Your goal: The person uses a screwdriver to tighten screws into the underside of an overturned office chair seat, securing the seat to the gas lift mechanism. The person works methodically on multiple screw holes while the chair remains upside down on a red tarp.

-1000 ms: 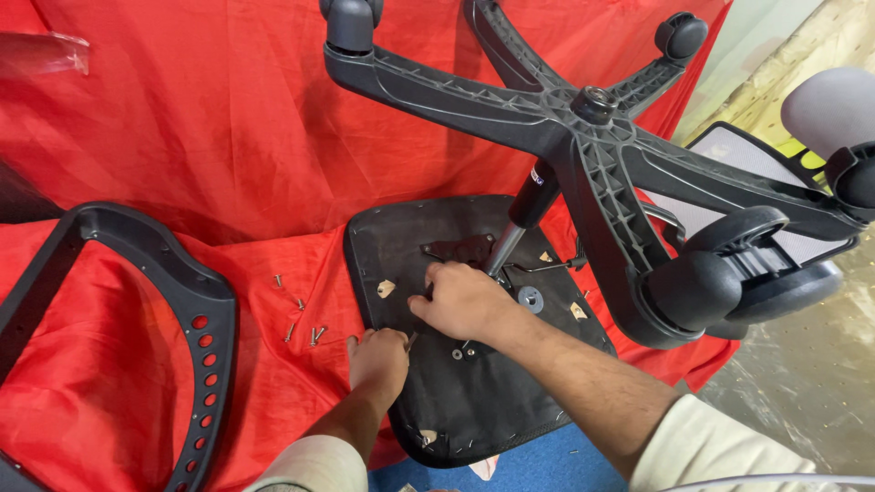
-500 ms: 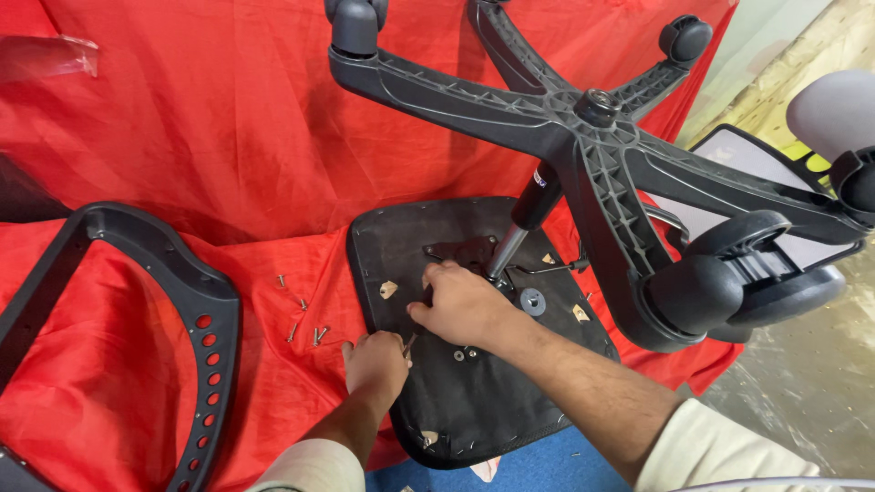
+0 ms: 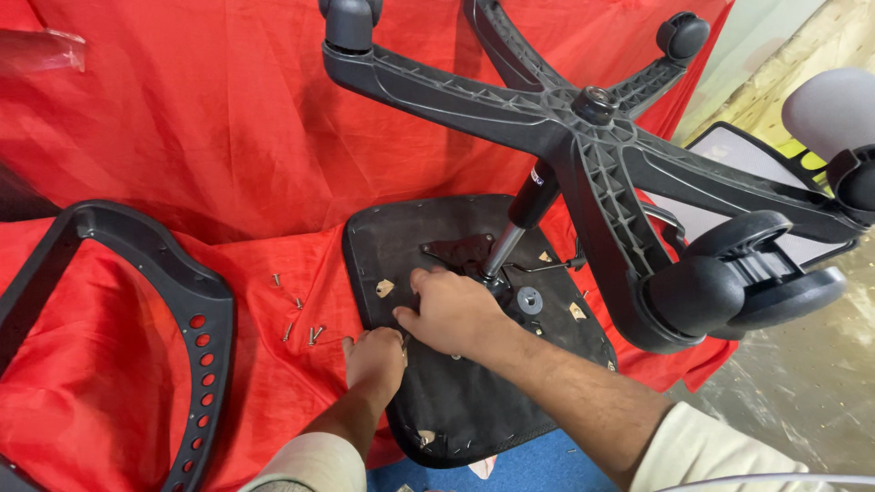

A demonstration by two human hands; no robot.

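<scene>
An upturned black chair seat (image 3: pixel 456 401) lies on a red cloth (image 3: pixel 182 137), its underside facing up. A gas cylinder (image 3: pixel 519 223) rises from the metal mechanism plate (image 3: pixel 460 248) to a black five-star wheeled base (image 3: pixel 583 118) overhead. My right hand (image 3: pixel 451 310) rests curled on the seat beside the mechanism, fingers closed over something I cannot make out. My left hand (image 3: pixel 374 357) presses on the seat's left edge just below it, fingers bent. Several loose screws (image 3: pixel 301 319) lie on the cloth to the left of the seat.
A black curved chair frame part (image 3: pixel 173 301) with holes lies at the left. A castor (image 3: pixel 729 282) hangs near on the right, with a mesh backrest (image 3: pixel 729 164) behind it. Bare concrete floor (image 3: pixel 802 383) shows at right. A clear plastic bag (image 3: pixel 41 50) lies at top left.
Both hands stay on the seat underside; my right hand has shifted only slightly near the mechanism. The view has barely moved.
</scene>
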